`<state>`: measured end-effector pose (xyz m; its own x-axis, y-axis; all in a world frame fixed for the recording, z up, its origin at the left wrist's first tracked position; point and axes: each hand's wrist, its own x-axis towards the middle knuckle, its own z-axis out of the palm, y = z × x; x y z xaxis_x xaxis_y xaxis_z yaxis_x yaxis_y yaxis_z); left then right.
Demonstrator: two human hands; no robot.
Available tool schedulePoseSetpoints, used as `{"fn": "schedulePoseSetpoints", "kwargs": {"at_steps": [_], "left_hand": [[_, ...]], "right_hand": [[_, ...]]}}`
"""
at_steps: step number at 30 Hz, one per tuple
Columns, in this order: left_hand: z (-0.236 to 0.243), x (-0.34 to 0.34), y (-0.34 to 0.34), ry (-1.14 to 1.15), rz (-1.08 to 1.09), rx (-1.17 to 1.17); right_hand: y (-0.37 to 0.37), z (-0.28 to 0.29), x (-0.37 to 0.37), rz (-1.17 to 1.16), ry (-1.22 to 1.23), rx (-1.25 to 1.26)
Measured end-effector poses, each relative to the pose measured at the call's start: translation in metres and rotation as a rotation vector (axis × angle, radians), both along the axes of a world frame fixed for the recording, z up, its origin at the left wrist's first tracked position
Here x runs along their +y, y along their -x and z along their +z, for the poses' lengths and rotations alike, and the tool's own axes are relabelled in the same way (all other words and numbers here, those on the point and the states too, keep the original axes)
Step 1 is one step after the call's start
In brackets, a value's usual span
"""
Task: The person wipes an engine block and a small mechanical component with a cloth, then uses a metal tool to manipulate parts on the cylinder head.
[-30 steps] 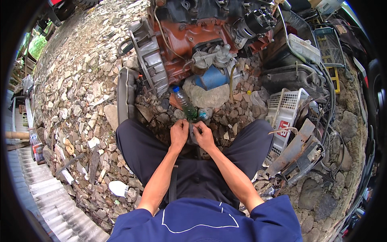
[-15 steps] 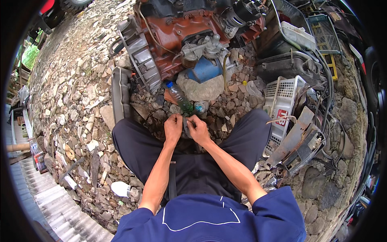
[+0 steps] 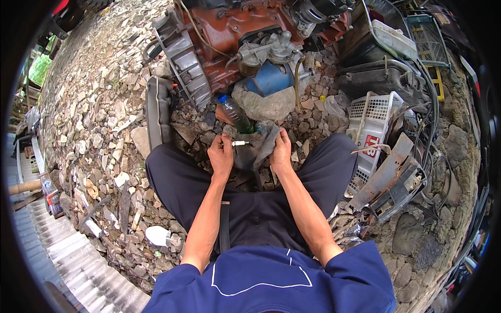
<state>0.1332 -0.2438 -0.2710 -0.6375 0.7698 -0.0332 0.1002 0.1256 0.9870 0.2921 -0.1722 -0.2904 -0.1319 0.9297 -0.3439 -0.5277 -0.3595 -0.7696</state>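
Observation:
Between my knees, my left hand point(image 3: 221, 153) pinches a spark plug point(image 3: 240, 143), its white insulator pointing right. A grey rag point(image 3: 267, 140) hangs from my right hand point(image 3: 281, 151), whose fingers are closed on its edge. The rag's lower part droops behind the spark plug. Just beyond my hands a clear plastic bottle point(image 3: 236, 116) with a blue cap leans at a tilt, some green at its lower end. An orange-red engine block point(image 3: 224, 41) stands farther ahead, with a blue cylindrical oil filter point(image 3: 270, 79) low on its side.
A pale stone point(image 3: 266, 104) lies under the engine's near side. At the right are a white plastic basket point(image 3: 373, 117) with metal scraps and a black case point(image 3: 378, 83). A dark metal pan point(image 3: 158, 109) stands by my left knee. Corrugated sheeting point(image 3: 78, 261) edges the lower left; rubble covers the ground.
My hands have moved apart, the right one going right with the rag spread out from it. The spark plug now shows uncovered in my left hand.

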Motion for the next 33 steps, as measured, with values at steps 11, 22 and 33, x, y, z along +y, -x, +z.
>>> {"fn": "schedulePoseSetpoints", "kwargs": {"at_steps": [11,22,33], "left_hand": [[0.008,0.0,-0.007,-0.032,-0.051,0.118],[0.075,0.004,-0.018,-0.381,-0.08,0.528],[0.179,0.007,-0.012,-0.736,0.038,0.448]], "right_hand": [[0.007,0.034,-0.02,0.444,-0.386,-0.387],[0.026,0.115,-0.018,0.341,-0.387,-0.493],[0.009,0.207,-0.012,0.137,-0.584,-0.047]]}}
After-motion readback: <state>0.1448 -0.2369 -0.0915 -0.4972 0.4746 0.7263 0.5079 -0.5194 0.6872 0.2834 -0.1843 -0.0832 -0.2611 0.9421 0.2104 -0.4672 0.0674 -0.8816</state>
